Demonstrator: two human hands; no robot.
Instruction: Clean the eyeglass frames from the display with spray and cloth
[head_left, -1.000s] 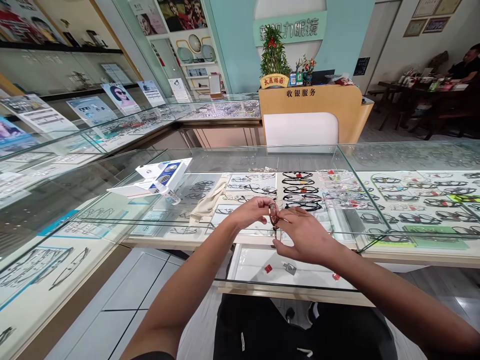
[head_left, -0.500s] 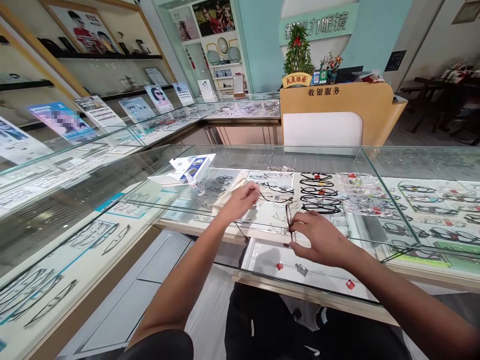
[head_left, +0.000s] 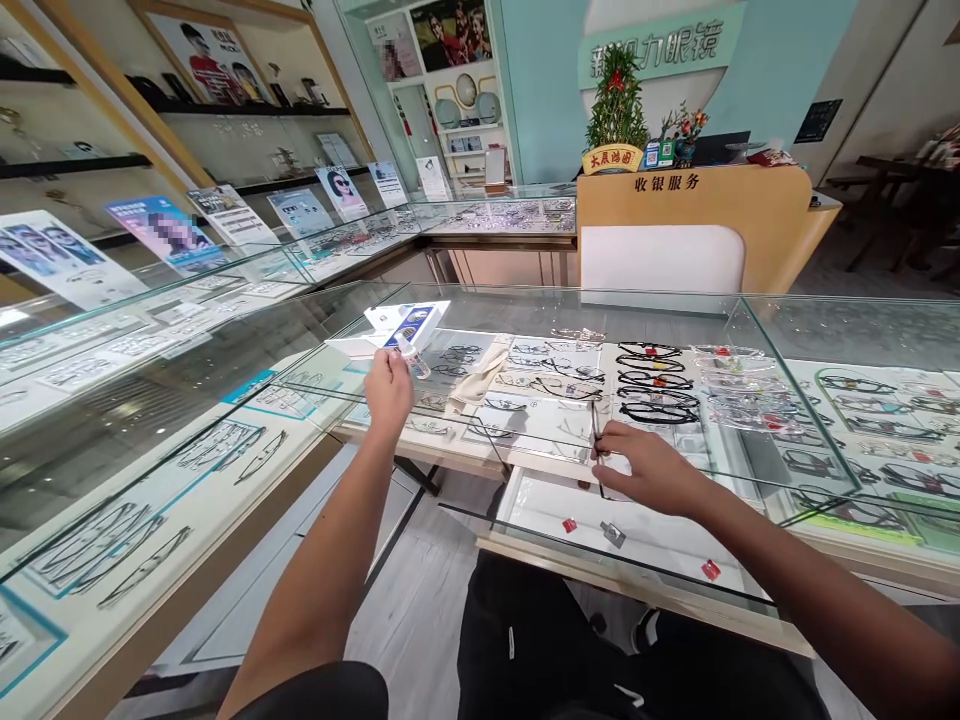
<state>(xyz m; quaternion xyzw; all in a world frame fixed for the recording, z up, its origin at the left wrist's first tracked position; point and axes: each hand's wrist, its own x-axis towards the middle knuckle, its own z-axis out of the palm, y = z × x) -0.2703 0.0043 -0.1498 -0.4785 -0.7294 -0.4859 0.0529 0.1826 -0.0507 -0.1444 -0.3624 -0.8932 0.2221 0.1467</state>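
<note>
My left hand (head_left: pixel 390 390) is at the small clear spray bottle (head_left: pixel 414 360) on the glass counter, fingers curled in against its near side. Part of the bottle's left side is hidden by the hand. In my right hand (head_left: pixel 645 468) is a pair of glasses (head_left: pixel 597 425) with a thin dark frame, pinched between thumb and fingers and held edge-on above the counter's front edge. A cream cloth (head_left: pixel 480 378) lies crumpled on the glass between the two hands.
A white and blue folded card (head_left: pixel 412 325) stands behind the bottle. Rows of dark frames (head_left: pixel 658 385) show in the case. Below my right hand, an open white drawer (head_left: pixel 540 500) holds red tags (head_left: pixel 710 570) and a grey piece (head_left: pixel 613 535). Another glass case (head_left: pixel 247 440) runs along the left.
My left hand has moved left from beside the cloth to the spray bottle. My right hand keeps holding the glasses in nearly the same place. The view has shifted slightly left.
</note>
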